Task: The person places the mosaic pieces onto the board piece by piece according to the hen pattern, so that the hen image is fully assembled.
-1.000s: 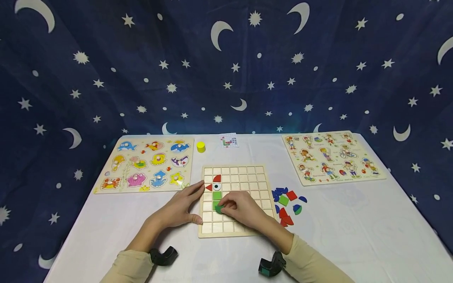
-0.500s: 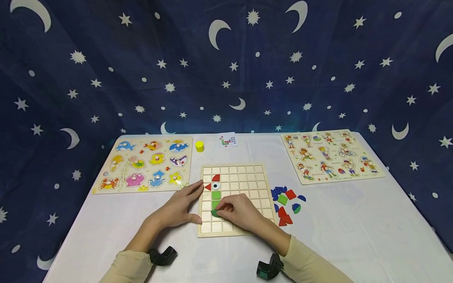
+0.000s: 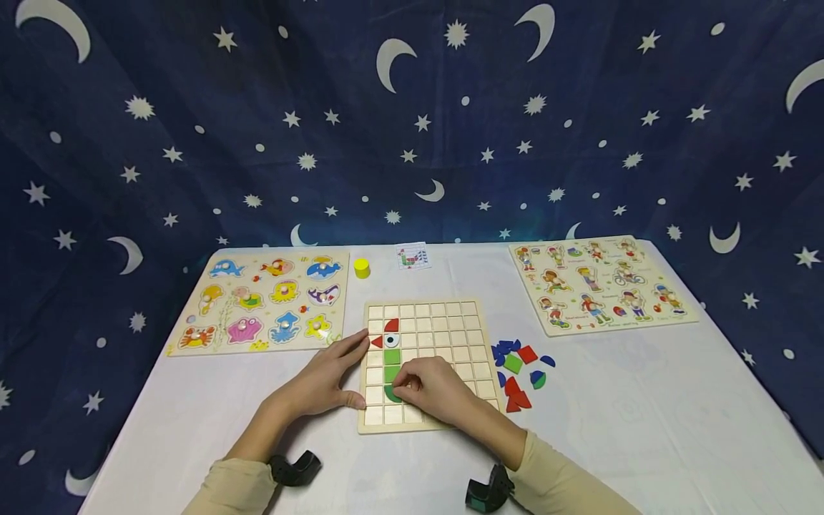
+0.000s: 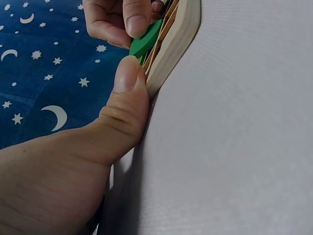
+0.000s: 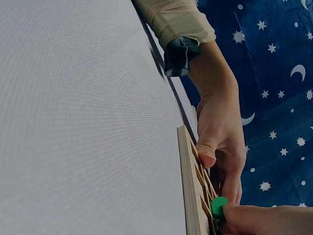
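Note:
A wooden grid board (image 3: 444, 309) lies in front of me on the white table. My right hand (image 3: 434, 390) pinches a green quarter-circle piece (image 3: 391, 394) over a cell in the board's left part; in the left wrist view this green piece (image 4: 145, 43) looks tilted. Directly above it in the same column are two green squares (image 3: 392, 356), a white eye tile (image 3: 390, 340) and a red quarter-circle (image 3: 392, 326). A red triangle (image 3: 377, 342) lies left of the eye. My left hand (image 3: 324, 379) rests along the board's left edge, thumb and fingers spread.
Loose blue, red and green pieces (image 3: 512, 364) lie right of the board. Behind it are a small pattern card (image 3: 413, 256) and a yellow cylinder (image 3: 362, 268). A sea-animal puzzle (image 3: 262, 343) stands left, a children's puzzle (image 3: 605, 282) right.
My right hand has brought the green quarter-circle slightly down and left, from over the lower green square to the cell below it. The left hand stays at the board's edge.

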`<state>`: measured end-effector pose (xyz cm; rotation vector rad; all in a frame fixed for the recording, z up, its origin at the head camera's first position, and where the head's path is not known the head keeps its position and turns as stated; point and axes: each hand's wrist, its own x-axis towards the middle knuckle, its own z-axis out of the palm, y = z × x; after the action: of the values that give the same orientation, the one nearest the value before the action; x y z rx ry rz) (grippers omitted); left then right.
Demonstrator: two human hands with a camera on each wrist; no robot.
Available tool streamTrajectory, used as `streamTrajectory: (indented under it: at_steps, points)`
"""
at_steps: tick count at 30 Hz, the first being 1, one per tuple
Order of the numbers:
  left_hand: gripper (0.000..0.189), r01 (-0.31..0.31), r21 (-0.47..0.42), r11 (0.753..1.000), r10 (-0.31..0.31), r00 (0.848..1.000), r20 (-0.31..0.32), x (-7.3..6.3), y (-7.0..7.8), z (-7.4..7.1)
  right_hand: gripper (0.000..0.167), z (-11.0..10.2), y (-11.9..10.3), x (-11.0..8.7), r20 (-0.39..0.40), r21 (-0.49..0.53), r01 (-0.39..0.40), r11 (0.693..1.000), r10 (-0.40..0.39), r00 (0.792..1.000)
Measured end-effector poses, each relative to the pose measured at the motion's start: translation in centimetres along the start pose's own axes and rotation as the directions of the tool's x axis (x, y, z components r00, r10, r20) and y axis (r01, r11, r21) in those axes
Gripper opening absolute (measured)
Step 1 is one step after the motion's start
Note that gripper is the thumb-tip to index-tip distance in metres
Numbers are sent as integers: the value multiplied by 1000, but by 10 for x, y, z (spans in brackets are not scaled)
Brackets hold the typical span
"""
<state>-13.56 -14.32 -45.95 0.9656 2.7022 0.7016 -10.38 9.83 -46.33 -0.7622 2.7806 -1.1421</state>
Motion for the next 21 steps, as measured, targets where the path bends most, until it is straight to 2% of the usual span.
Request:
streamTrajectory:
  at_steps: [12, 21]
  points:
    - [106, -5, 9, 1000, 6, 1000, -7, -1, -1, 3, 9, -1, -2, -3, -13, -104, 30, 994, -32, 999]
    - [106, -10, 10, 1000, 11, 1000, -11, -1, -1, 2, 10, -3, -4, -3, -13, -114, 37, 993, -39, 999]
